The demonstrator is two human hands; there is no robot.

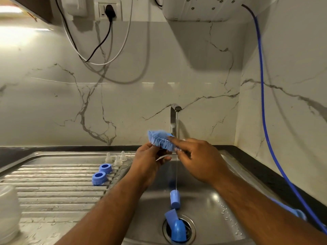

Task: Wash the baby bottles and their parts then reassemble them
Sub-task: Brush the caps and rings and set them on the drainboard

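R hand [198, 160] pinching blue brush [160, 139]; L hand [148, 160] curled on small clear part [160, 158], above sink [212, 200]. Risk: wet part slips during scrubbing, drops toward drain [190, 227] w/ blue caps [175, 199].

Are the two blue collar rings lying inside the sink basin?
No, both blue rings sit on the ribbed drainboard left of the basin.

The fingers [177, 143] hold one blue brush [160, 139] and one clear part [161, 158]. Left of them stand three teats [108, 157] [117, 161] [123, 155] and two blue rings [105, 168] [99, 178]; below lie three blue pieces [175, 200] [170, 216] [178, 230].
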